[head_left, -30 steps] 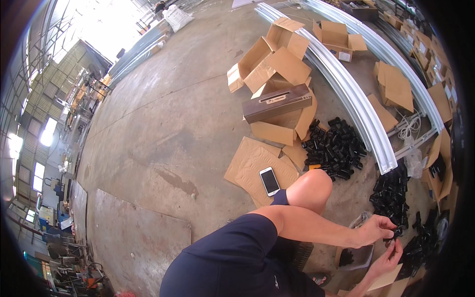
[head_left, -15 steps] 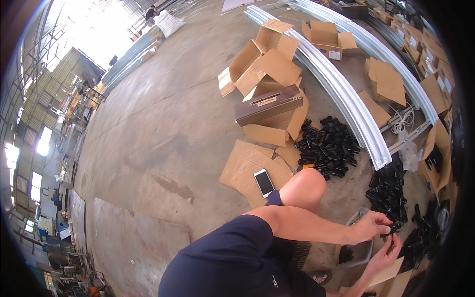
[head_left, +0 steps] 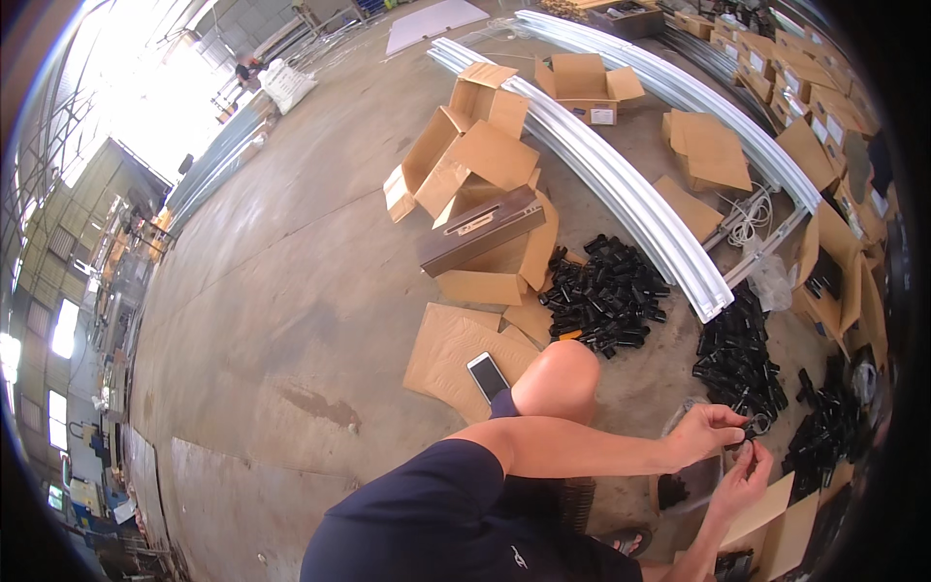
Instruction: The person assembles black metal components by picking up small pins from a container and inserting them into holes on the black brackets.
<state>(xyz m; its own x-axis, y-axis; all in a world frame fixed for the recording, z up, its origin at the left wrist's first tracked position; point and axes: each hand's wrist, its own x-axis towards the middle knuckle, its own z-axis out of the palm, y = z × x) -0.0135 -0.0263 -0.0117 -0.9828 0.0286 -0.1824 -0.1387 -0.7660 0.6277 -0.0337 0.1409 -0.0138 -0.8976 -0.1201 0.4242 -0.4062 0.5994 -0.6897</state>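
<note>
My left hand (head_left: 706, 435) reaches across my bent knee and pinches a small black ring-shaped part (head_left: 757, 426) between thumb and fingers. Just below it, my right hand (head_left: 743, 483) has its fingertips closed on the lower side of the same part. Its exact kind is too small to make out. Beneath the hands sits a clear plastic bag (head_left: 700, 488) with small dark pieces inside. A heap of black plastic parts (head_left: 739, 364) lies just beyond my fingers, and another black heap (head_left: 824, 427) is to the right.
A larger pile of black parts (head_left: 606, 296) lies ahead of my knee. A phone (head_left: 488, 376) rests on flat cardboard (head_left: 436, 354). Open cartons (head_left: 485, 155), a brown long box (head_left: 482, 231) and long metal rails (head_left: 621, 175) lie beyond. An open carton (head_left: 776, 529) stands beside my right forearm.
The view has shifted, so the scene sits further left. The black part has turned between my fingers, and its ring opening now shows. Both hands still grip it.
</note>
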